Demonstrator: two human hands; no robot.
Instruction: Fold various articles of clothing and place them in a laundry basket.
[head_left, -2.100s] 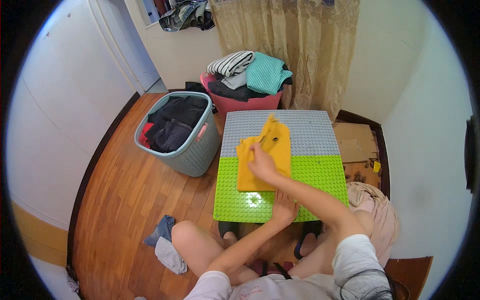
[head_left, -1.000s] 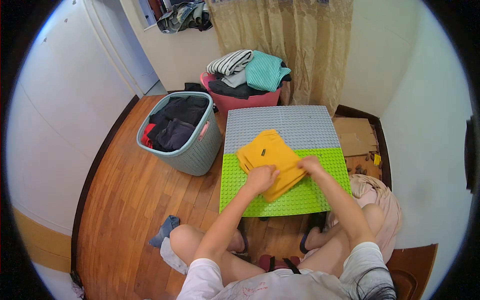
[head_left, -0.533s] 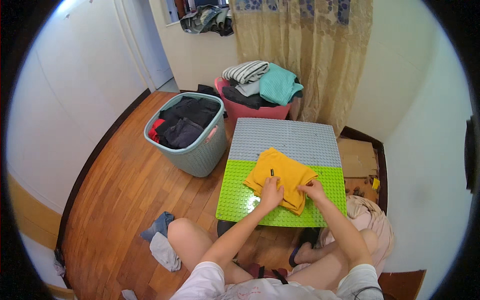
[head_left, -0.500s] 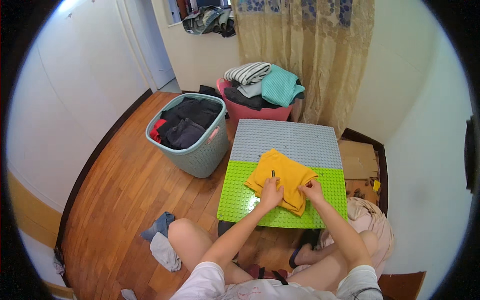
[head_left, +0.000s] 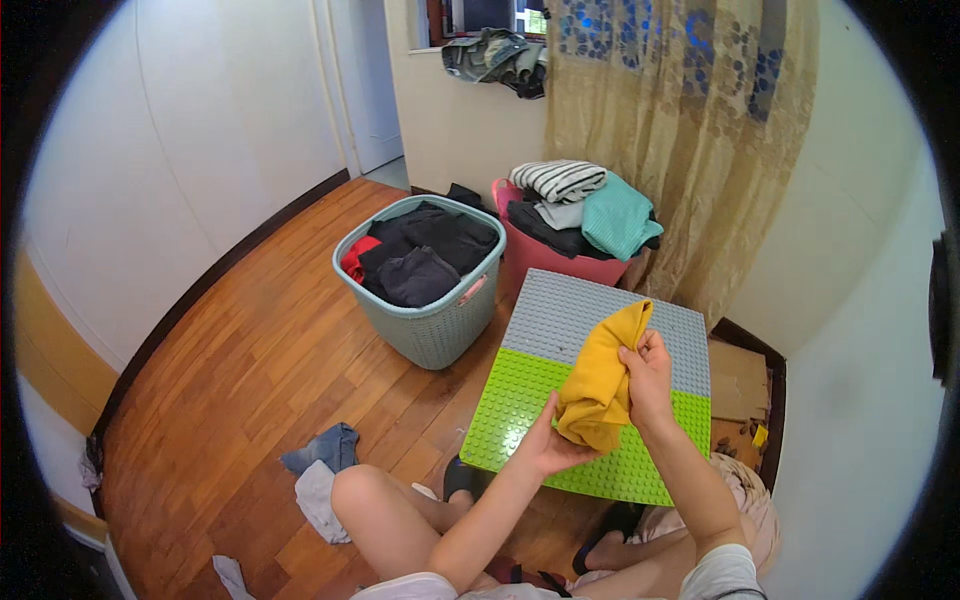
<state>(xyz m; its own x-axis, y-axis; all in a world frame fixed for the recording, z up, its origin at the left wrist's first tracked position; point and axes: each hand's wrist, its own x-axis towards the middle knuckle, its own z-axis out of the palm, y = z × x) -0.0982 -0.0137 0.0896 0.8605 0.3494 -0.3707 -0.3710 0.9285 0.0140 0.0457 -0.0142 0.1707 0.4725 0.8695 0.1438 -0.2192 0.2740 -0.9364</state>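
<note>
Cupping left hand (head_left: 553, 443): wrapped round yellow cloth (head_left: 600, 380), 7 o'clock end
Right hand (head_left: 648, 372): pinching its 2 o'clock edge
Blue-grey basket (head_left: 440, 325): pretty stuffed, 10 o'clock off table (head_left: 510, 410)

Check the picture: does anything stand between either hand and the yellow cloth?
Nothing visible does. The left hand holds the yellow cloth at its lower end; the right hand grips its upper part, both touching it directly.
</note>
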